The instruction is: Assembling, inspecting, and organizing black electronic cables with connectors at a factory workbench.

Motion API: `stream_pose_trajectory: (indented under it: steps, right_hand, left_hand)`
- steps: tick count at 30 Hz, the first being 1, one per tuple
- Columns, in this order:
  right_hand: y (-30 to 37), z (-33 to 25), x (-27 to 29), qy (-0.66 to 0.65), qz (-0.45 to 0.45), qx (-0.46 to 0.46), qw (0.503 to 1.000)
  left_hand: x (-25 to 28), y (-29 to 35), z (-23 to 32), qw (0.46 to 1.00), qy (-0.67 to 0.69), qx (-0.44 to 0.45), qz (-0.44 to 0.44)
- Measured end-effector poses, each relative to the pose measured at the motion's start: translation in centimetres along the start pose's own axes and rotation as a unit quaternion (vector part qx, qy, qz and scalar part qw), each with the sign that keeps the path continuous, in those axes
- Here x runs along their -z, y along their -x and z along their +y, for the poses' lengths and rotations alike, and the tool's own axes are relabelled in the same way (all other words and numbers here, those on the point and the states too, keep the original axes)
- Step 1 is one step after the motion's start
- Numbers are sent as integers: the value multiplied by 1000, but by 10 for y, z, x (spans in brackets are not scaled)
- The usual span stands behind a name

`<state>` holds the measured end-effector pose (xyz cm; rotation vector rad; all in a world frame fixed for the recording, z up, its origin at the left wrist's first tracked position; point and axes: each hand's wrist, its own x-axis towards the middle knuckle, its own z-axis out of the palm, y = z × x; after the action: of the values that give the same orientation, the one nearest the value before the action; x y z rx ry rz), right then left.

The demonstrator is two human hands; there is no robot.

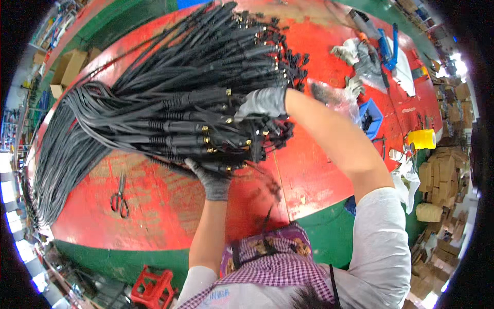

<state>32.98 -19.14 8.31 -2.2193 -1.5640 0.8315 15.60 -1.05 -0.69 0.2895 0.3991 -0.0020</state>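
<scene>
A large pile of black cables with thick moulded connectors and gold-coloured metal parts lies across the red table. My left hand, in a grey glove, grips the near edge of the bundle, its thumb against a connector; its other fingers are mostly hidden under the cables. Over the bundle's right end, my right hand, also gloved, reaches in from the right. Its fingers are bent together at the thin cable ends, a little blurred, and the exact piece between them is hard to see.
Black-handled scissors lie on the red table at the near left. To the right are a blue bin, plastic bags, a blue-handled tool and a yellow roll. A red stool stands below.
</scene>
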Motion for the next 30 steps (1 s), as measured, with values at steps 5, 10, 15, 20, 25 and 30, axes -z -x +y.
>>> stream_pose_trajectory:
  steps: [5, 10, 15, 20, 25, 30]
  right_hand:
    - [8, 34, -50, -428, 49, -351, 831]
    - [44, 47, -100, -500, 0, -329, 801]
    - [78, 58, -175, -406, 64, -284, 866]
    - [73, 20, -188, -349, 107, -349, 863]
    - [99, 16, -119, -297, 104, -312, 896]
    - [110, -19, -108, 47, 263, -417, 869]
  left_hand:
    - [46, 1, -23, 996, 47, 59, 42]
    - [50, 34, -33, 989, 36, 108, 99]
    - [105, 70, -82, 966, -51, 219, 127]
    - [88, 62, -162, 932, -8, 261, 251]
    - [36, 42, -212, 921, -196, 203, 269]
    - [59, 61, -219, 855, -444, 270, 6]
